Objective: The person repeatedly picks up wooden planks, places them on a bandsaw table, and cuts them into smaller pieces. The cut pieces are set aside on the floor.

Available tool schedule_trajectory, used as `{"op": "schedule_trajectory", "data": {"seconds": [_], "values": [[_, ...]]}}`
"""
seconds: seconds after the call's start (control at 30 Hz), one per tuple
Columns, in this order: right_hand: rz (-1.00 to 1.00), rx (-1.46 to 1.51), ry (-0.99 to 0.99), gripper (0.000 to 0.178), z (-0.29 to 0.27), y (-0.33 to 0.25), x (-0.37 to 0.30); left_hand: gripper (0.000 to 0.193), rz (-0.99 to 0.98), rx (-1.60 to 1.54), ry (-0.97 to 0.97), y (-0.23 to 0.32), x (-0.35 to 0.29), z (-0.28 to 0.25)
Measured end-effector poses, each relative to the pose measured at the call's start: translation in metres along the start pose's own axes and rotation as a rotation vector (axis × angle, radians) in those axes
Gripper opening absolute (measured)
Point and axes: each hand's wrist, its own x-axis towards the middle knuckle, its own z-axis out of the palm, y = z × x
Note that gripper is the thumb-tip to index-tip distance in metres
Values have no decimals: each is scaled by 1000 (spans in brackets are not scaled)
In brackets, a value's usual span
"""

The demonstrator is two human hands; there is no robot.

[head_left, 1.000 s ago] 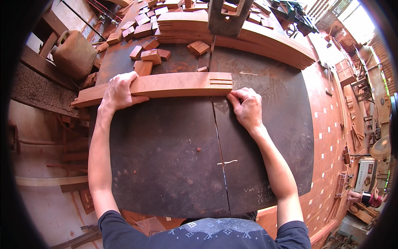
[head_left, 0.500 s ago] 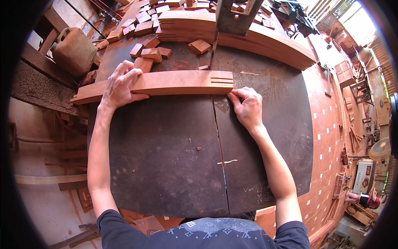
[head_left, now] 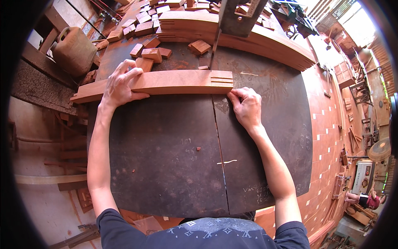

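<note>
A reddish wooden beam (head_left: 178,82) with slots cut in its right end lies crosswise on the dark saw table (head_left: 166,137). My left hand (head_left: 121,85) is closed round the beam left of its middle, thumb on the near side and fingers over the top. At the right end my right hand (head_left: 246,103) pinches the near corner, fingers curled. The upright bandsaw blade (head_left: 214,52) comes down from its guide (head_left: 240,18) just behind the beam, close to the slotted end. Where the blade meets the wood's far edge, a small offcut (head_left: 203,67) sits beside it.
Behind the blade lies a longer curved beam (head_left: 273,41) with slotted ends. Wooden blocks (head_left: 151,54) are scattered at the table's far left, with a heap (head_left: 144,28) beyond. A plastic jerrycan (head_left: 74,50) stands at left. Far right, a person (head_left: 369,201) sits near a fan (head_left: 379,149).
Both hands keep their hold, and the beam stays in nearly the same place. The blade guide appears slightly farther right, with a small shift of the view.
</note>
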Motion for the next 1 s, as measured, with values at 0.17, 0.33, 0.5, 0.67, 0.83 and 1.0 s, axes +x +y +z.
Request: {"op": "schedule_trajectory", "data": {"seconds": [0.17,0.33,0.5,0.67,0.83,1.0], "values": [[18,14,-18,15,-1,2,1,74,-2,-4,4,-2,-1,2],[42,54,-32,14,-3,1,1,73,-7,-13,-4,-1,0,1],[21,47,-30,14,-4,2,0,74,6,-27,11,-4,-1,3],[26,45,-28,14,-3,3,0,74,-3,-25,3,-2,0,1],[40,50,-28,14,-3,1,0,73,10,-26,9,-2,0,0],[36,49,-13,15,-1,3,-1,72,7,-36,15,-3,1,3]]}}
